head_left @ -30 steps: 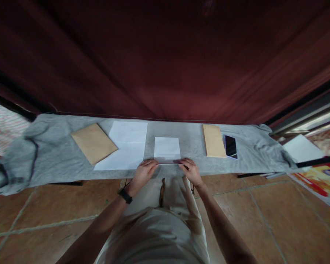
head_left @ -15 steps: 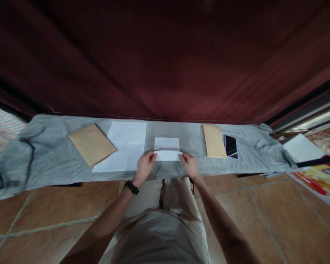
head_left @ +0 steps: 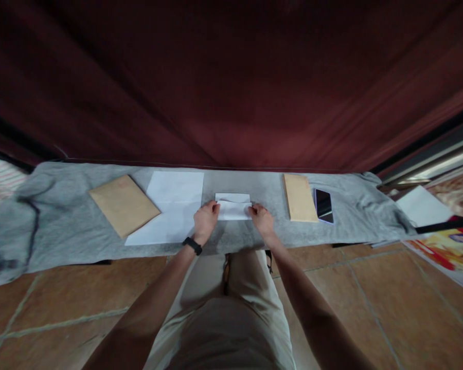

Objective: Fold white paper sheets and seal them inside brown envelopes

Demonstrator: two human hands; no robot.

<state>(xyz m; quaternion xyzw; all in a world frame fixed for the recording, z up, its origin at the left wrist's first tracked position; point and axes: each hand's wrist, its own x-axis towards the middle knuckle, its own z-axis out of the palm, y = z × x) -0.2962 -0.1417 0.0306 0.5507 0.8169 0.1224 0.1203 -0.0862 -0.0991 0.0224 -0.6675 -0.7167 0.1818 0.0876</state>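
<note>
A white sheet of paper point(head_left: 234, 211) lies in front of me, its near part folded up and over toward the far part. At the left end of the fold, my left hand point(head_left: 206, 221) pinches the paper between thumb and fingers. My right hand point(head_left: 262, 218) grips the right end the same way. A strip of the far part shows beyond the folded edge, which bows slightly upward. Larger white sheets point(head_left: 176, 205) lie just left of my left hand, partly under a brown envelope point(head_left: 124, 205).
A grey cloth point(head_left: 355, 205) covers the narrow table. Right of my hands are a second brown envelope point(head_left: 300, 198) and a phone point(head_left: 324, 205). A dark red curtain point(head_left: 231, 92) hangs behind the table. More white paper point(head_left: 424, 206) and a colourful printed sheet point(head_left: 447, 252) are at far right.
Both hands have moved slightly away from me, carrying the paper's folded edge farther over the far part. The folded part now lies flatter.
</note>
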